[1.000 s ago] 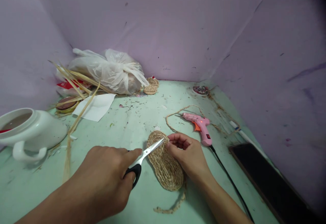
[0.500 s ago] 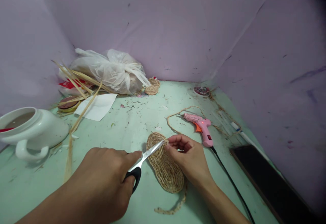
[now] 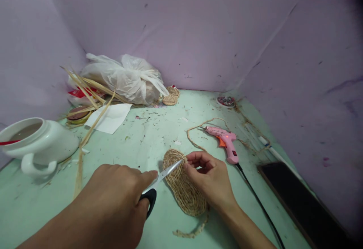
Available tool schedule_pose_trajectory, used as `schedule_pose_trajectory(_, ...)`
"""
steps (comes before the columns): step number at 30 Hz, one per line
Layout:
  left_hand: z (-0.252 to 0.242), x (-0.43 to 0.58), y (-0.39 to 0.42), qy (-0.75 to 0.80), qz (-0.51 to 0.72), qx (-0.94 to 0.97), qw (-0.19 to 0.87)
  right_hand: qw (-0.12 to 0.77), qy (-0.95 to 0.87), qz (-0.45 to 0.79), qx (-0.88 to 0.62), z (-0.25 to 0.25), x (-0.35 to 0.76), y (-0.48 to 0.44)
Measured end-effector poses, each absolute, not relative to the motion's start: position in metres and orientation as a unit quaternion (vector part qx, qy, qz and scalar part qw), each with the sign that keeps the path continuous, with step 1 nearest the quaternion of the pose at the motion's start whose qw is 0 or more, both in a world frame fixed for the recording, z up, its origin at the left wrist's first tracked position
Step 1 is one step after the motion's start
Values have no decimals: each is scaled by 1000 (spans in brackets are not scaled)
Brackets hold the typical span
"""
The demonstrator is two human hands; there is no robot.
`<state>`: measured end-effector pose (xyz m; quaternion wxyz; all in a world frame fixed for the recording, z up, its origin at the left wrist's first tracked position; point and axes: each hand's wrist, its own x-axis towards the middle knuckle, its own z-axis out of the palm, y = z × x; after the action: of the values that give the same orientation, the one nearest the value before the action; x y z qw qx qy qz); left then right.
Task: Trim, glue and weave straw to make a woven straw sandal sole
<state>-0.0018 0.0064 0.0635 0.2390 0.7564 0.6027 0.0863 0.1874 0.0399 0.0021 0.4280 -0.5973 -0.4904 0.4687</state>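
Black-handled scissors (image 3: 163, 175) are gripped in my left hand (image 3: 119, 200), its fingers wrapped round the handle. Their blades look closed, and the tips lie over the upper right rim of a coiled straw-rope sole (image 3: 185, 190). My right hand (image 3: 210, 177) pinches at that same rim, thumb and fingertips close to the scissor tips; a rope strand (image 3: 195, 143) leads away from there towards the glue gun. The sole rests on the green table, and a loose rope end (image 3: 190, 234) curls out below its heel.
A pink glue gun (image 3: 224, 139) with its light lit lies to the right, its black cord running forward. Beside it is a dark phone-like slab (image 3: 300, 203). At left stand a white pot (image 3: 56, 139), straw strips (image 3: 93, 128), white paper (image 3: 112, 118) and a plastic bag (image 3: 124, 79).
Both hands, the scissors and the sole keep nearly the same positions. The whole view has shifted very slightly.
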Motion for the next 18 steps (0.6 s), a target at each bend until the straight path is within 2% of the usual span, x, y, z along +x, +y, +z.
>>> schedule_pose_trajectory(5, 72, 0, 12, 618, 33, 704, 348, 432, -484, 472, -597, 3, 187, 41)
schedule_pose_trajectory(10, 68, -5, 25, 538, 106, 556, 625, 419, -467, 529, -571, -8, 186, 44)
schedule_pose_trajectory(12, 65, -6, 27, 483, 140, 507, 700, 394, -451, 572, -560, -12, 186, 43)
schedule_pose_trajectory(15, 60, -8, 27, 436, 192, 456, 752, 342, -424, 623, -561, -15, 187, 41)
schedule_pose_trajectory(18, 56, -10, 25, 426, 209, 425, 771, 309, -438, 622, -571, -14, 188, 40)
